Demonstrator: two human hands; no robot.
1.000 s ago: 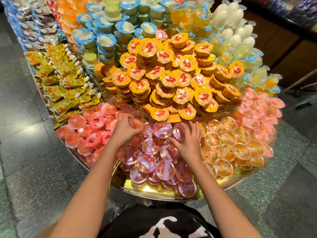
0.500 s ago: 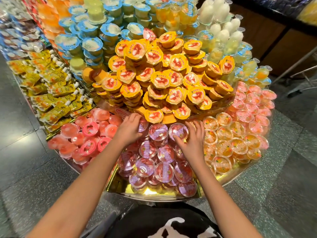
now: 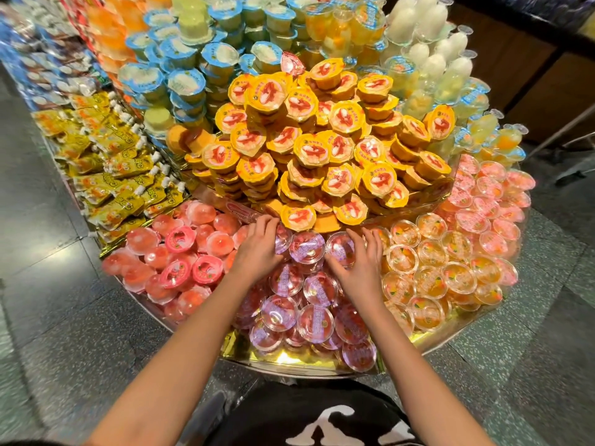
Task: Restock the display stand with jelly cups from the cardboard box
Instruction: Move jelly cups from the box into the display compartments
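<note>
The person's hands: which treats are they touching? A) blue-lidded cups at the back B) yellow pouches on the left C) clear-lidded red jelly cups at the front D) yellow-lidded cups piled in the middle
C: both the left hand and the right hand lie on the clear-lidded red jelly cups in the front section.

Bright, warm overhead light; white glare spots on the clear cups (image 3: pixel 310 249) between the left hand (image 3: pixel 257 249) and right hand (image 3: pixel 360 268) and on the gold tray (image 3: pixel 277 357) below them. Floor (image 3: pixel 48 259) left of the left hand carries pale soft reflections. Wide-angle bending at edges; rows (image 3: pixel 48 69) far beyond the hands blurred, corner (image 3: pixel 547 43) beyond the right hand dark.
</note>
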